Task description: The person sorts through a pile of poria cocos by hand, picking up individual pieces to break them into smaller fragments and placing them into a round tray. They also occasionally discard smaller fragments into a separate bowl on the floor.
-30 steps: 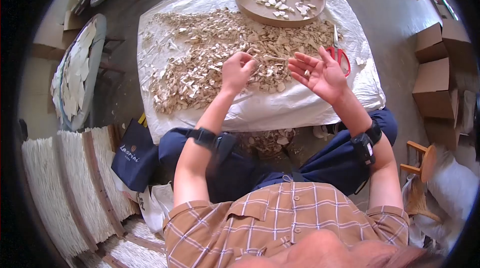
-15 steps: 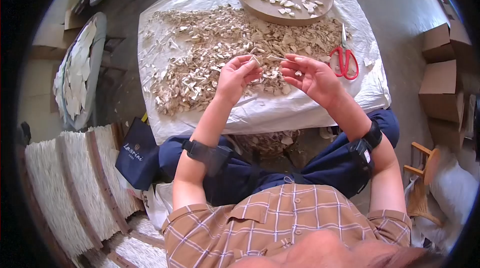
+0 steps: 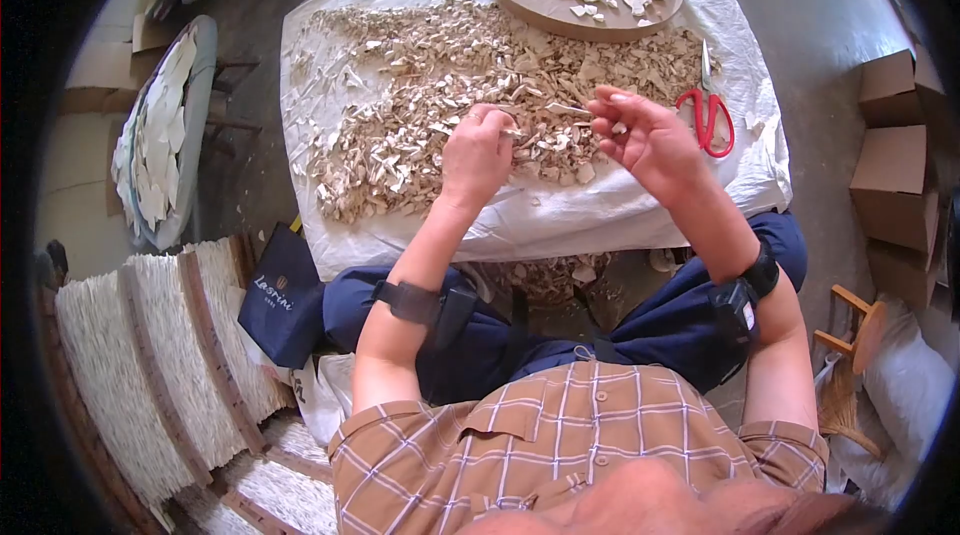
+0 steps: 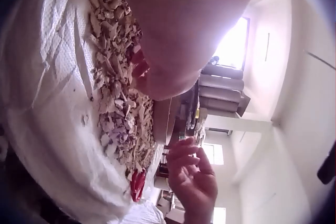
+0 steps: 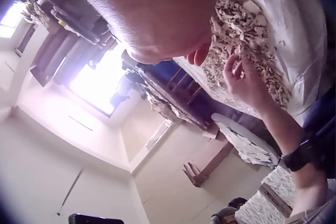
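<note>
My left hand [image 3: 478,157] pinches a small pale fragment [image 3: 511,132] between thumb and fingers over the heap of dried, broken pale pieces [image 3: 400,125]. To its right my right hand [image 3: 652,143] is turned partly palm up, with a thin pale sliver [image 3: 567,109] at its fingertips. A small white piece [image 3: 619,127] lies against the curled fingers of that hand. Beside the right hand, red-handled scissors [image 3: 708,120] lie on the white sheet. In the left wrist view the right hand [image 4: 193,182] shows beyond the heap; the left fingers are mostly hidden behind the forearm.
A round shallow tray [image 3: 600,32] with larger pale pieces stands at the table's far side. White woven sheeting [image 3: 400,240] covers the table. Cardboard boxes [image 3: 890,170] and a wooden stool [image 3: 868,335] are at right; a dark bag [image 3: 280,295] and stacked pale sheets [image 3: 165,335] at left.
My right hand has risen a little and turned from an open palm to more curled fingers. The hands came closer, then parted slightly. The head view has shifted somewhat.
</note>
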Demonstrator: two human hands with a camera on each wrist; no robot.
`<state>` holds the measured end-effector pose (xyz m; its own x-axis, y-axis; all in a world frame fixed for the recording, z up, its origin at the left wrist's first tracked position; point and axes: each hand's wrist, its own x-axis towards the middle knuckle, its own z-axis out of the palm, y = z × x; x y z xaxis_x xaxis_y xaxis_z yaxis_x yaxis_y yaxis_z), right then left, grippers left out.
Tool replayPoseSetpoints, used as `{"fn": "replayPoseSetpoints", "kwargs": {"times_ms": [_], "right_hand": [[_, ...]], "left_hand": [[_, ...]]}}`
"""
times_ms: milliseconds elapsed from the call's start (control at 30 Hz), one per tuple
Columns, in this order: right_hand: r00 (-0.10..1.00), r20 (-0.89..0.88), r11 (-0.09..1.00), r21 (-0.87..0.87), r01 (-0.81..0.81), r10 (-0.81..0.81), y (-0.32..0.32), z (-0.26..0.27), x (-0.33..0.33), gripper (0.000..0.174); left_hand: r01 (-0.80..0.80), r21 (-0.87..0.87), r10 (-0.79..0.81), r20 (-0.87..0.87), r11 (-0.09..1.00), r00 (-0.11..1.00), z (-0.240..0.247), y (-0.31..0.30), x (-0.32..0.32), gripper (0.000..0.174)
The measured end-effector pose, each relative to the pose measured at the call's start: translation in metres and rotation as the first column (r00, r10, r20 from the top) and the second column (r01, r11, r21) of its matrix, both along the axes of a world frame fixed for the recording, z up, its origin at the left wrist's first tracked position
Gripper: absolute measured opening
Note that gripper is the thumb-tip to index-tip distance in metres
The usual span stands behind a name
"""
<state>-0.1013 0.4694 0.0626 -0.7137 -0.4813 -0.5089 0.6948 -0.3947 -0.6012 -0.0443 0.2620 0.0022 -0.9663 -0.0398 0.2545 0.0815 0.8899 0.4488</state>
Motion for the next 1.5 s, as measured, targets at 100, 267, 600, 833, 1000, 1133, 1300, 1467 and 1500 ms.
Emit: {"fn": "replayPoseSetpoints", "kwargs": {"times_ms": [100,267,600,833,1000,1133,1300,1467,1500], "right_hand": [[0.999,-0.037,0.999,-0.031,0.029,-0.030,0.015,0.005,-0.009,0.025],[0.996,-0.039,0.996,-0.050,0.080,-0.082,0.026,0.014,-0.017,0.025],[0.988,-0.057,0.988,-0.073,0.139,-0.144,0.051,0.016,-0.018,0.026],[0.993,-0.071,0.992,-0.084,0.089,-0.095,0.043,0.009,-0.010,0.025],[0.994,-0.065,0.995,-0.030,0.091,-0.092,0.037,0.015,-0.009,0.023],[0.970,-0.113,0.976,-0.001,0.218,-0.216,0.045,0.011,-0.019,0.021],[0.966,-0.260,0.952,0.299,0.069,0.012,0.054,0.003,-0.020,0.016],[0.502,-0.446,0.243,0.875,0.418,0.741,0.068,-0.034,-0.012,0.015],[0.558,-0.355,0.219,0.929,0.297,0.751,0.069,-0.036,-0.010,0.016]], "left_hand": [[0.091,0.034,-0.089,-0.062,0.995,0.994,0.001,0.002,-0.002,0.023],[0.415,-0.166,-0.421,0.000,0.894,0.907,-0.001,0.017,0.003,0.035],[0.246,-0.221,-0.232,0.087,0.944,0.969,0.005,-0.005,-0.004,0.009],[0.094,-0.091,-0.108,-0.155,0.991,0.982,-0.018,0.011,-0.024,0.024],[0.123,-0.104,-0.139,-0.160,0.987,0.977,-0.017,0.014,-0.021,0.023],[0.109,0.191,-0.103,-0.039,0.976,0.994,-0.015,0.012,-0.022,0.017],[-0.115,0.746,-0.020,0.170,0.656,0.985,-0.011,0.009,-0.021,0.010],[-0.183,0.877,-0.094,0.249,0.445,0.964,-0.010,-0.002,-0.013,0.012],[-0.183,0.880,-0.093,0.247,0.439,0.965,-0.008,-0.004,-0.011,0.012]]}}
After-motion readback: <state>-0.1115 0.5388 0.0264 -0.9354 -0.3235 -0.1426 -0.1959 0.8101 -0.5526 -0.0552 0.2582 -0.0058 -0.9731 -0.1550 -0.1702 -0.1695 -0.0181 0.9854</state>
